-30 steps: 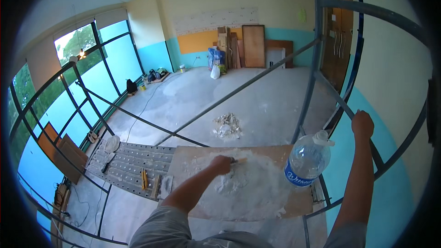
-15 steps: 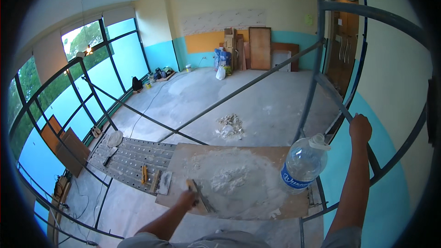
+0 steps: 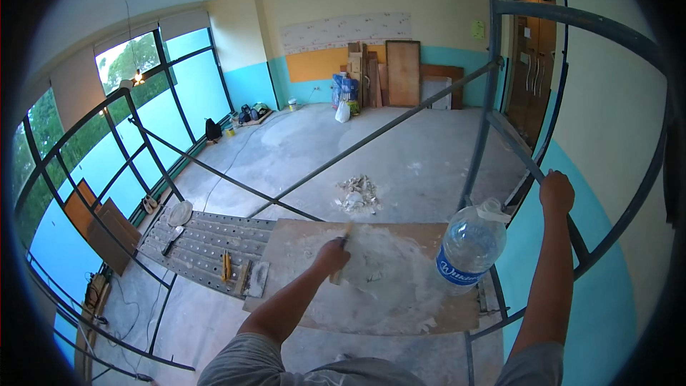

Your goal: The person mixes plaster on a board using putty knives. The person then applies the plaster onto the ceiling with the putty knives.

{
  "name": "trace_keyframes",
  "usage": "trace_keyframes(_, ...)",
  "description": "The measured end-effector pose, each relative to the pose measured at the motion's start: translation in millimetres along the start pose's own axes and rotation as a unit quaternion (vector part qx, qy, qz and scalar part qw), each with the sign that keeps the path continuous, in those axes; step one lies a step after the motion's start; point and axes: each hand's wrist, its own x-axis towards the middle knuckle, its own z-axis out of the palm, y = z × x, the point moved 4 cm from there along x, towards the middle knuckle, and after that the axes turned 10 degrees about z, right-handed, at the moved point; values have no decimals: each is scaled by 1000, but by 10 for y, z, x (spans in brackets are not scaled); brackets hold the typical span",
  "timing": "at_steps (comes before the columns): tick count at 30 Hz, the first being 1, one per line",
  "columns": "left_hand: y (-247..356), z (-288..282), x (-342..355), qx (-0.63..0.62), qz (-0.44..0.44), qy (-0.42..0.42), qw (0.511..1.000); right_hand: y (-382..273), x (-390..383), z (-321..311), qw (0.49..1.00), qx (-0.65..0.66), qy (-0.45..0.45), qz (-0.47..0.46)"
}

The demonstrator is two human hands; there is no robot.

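My left hand (image 3: 331,256) is closed on a wide-bladed scraper (image 3: 337,275) over wet white compound (image 3: 386,257) spread across a wooden board (image 3: 457,311). My right hand (image 3: 556,193) grips a grey scaffold bar (image 3: 521,145) at the right. A large clear plastic bottle (image 3: 471,246) with a blue label stands on the board's right part. Left of the board, a perforated metal plank (image 3: 200,241) carries a yellow utility knife (image 3: 226,266), a scraper (image 3: 171,241), a pale flat trowel (image 3: 257,279) and a round pale item (image 3: 179,214).
Scaffold tubes (image 3: 371,139) surround me. Below, a rubble pile (image 3: 359,194) and cords (image 3: 125,300) lie on the dusty floor (image 3: 421,150). Panels (image 3: 403,75) and bags lean at the back wall. Windows (image 3: 186,86) line the left, with brown boards (image 3: 118,236) beneath; a door (image 3: 530,64) is at right.
My left hand with the scraper swept toward me and leftward, then back up and right to the board's upper middle. The mound of compound looks flatter. My right hand stays on the bar.
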Motion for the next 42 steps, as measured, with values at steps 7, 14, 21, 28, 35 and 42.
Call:
trace_keyframes(7,155,259,-506,212,251,-179,927,-9,1,16,999,-23,25,-27)
trace_keyframes(14,116,-255,-135,146,115,-135,973,-65,6,-24,999,-27,19,-18)
trace_keyframes(21,-4,-198,-264,114,153,-255,948,5,11,10,998,-52,19,-15)
trace_keyframes(28,-272,-197,122,116,111,-143,976,-61,44,6,995,-96,-1,-32)
trace_keyframes(35,-371,-134,350,111,130,-226,959,98,237,334,992,-127,-14,-22)
trace_keyframes(42,-195,124,1055,119,126,-178,969,-88,297,239,991,-136,-18,9)
